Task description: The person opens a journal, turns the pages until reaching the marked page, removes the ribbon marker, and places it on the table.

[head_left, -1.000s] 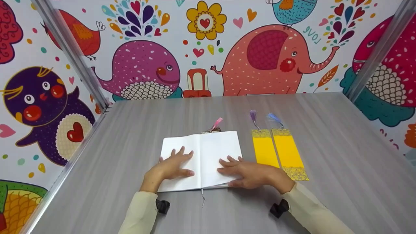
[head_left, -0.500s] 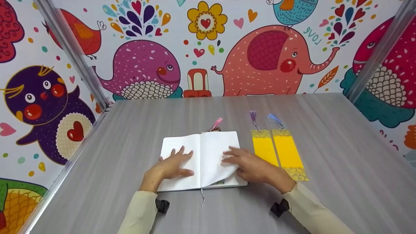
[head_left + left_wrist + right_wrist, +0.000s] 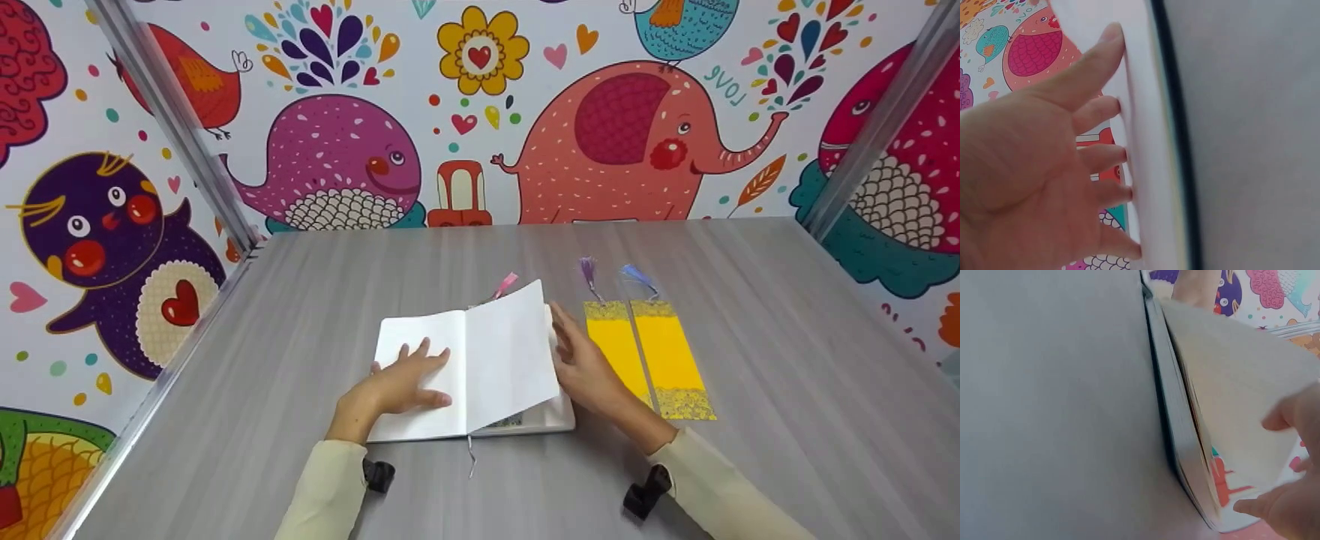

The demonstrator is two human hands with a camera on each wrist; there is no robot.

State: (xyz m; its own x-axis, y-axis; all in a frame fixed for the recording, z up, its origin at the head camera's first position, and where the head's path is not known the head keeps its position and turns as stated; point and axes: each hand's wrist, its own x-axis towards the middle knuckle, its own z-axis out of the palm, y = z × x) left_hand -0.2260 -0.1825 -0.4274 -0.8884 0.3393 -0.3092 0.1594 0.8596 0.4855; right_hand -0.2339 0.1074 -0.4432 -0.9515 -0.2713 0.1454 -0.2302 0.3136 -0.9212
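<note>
An open notebook (image 3: 420, 326) with blank white pages lies on the table. My left hand (image 3: 397, 386) rests on its left page with fingers spread; in the left wrist view the fingertips press the paper. On the right side a loose page (image 3: 510, 360) stands lifted at a slant. My right hand (image 3: 589, 367) is at that page's outer edge, fingers extended and thumb apart from them in the right wrist view. Beneath the page shows the patterned end of a bookmark (image 3: 504, 421), mostly hidden; a pink tassel (image 3: 506, 283) sticks out beyond the notebook's top.
Two yellow bookmarks lie side by side to the right, one with a purple tassel (image 3: 588, 270), one with a blue tassel (image 3: 637, 275). A thin ribbon (image 3: 472, 457) hangs from the notebook's spine. Cartoon-printed walls (image 3: 465, 75) enclose the table (image 3: 300, 300).
My right hand has moved from lying flat on the right page to its outer edge. That page has risen, baring the bookmark's lower end. My left hand has stayed put.
</note>
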